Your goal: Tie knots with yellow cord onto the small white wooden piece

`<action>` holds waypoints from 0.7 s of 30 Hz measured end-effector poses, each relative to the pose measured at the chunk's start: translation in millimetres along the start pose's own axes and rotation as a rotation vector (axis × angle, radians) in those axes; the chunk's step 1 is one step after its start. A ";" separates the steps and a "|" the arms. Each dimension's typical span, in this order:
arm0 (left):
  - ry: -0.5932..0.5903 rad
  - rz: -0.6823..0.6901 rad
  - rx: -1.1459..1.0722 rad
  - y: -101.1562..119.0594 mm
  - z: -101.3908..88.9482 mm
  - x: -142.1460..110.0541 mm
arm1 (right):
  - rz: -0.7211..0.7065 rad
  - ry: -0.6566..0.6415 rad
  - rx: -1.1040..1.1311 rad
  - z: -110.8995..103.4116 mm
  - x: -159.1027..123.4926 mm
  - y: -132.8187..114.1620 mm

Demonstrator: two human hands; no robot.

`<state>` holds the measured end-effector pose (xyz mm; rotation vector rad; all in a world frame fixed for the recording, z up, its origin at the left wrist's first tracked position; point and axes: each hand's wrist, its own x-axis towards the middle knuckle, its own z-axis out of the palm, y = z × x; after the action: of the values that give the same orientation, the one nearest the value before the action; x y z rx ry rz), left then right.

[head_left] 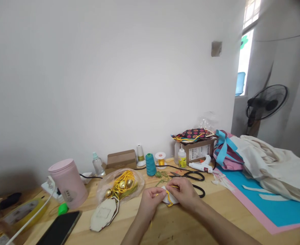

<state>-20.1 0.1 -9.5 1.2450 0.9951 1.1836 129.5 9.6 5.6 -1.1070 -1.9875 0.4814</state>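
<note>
Low in the middle of the head view, my left hand (151, 200) is closed, thumb and fingers pinching the edge of a small white flat piece (174, 199). A yellow cord (169, 197) lies in a loop across that piece. My right hand (184, 192) is closed at the piece's upper right side, its fingertips pinching the yellow cord. A thin tail of cord hangs below my left hand. Much of the white piece is covered by my fingers. Just behind my right hand lie black-handled scissors (194, 175).
A teal thread cone (151, 165), a spool of gold thread (160, 160), a glue bottle (182, 158) and a glue gun (202, 165) stand behind. Leftward are a bag of cord and gold bells (123, 183), octagonal pieces (104, 214), a phone (59, 228) and a pink cup (68, 183).
</note>
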 end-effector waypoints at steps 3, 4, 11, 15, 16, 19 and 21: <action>0.034 0.004 -0.019 0.1 0.9 0.2 | 0.050 -0.036 0.033 0.4 -0.5 0.6; 0.051 0.002 -0.030 -0.5 0.8 0.6 | 0.071 -0.046 0.053 0.4 -0.5 0.8; 0.101 0.047 -0.012 -4.4 -4.9 4.4 | 0.179 -0.009 0.293 7.1 1.2 5.9; 0.079 0.015 0.031 -0.2 -4.8 4.7 | 0.235 -0.014 0.384 10.2 2.7 6.1; 0.089 0.016 0.050 0.9 -3.9 4.5 | 0.235 -0.005 0.391 9.9 3.0 5.7; 0.108 0.033 0.115 2.7 -0.7 3.5 | 0.229 0.015 0.399 7.4 3.7 4.3; 0.087 0.033 0.135 2.8 1.1 2.6 | 0.234 0.021 0.416 6.4 4.3 4.0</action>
<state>-19.0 2.4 -6.5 1.3295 1.1381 1.2210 125.3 15.6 1.0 -1.0718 -1.6440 0.9533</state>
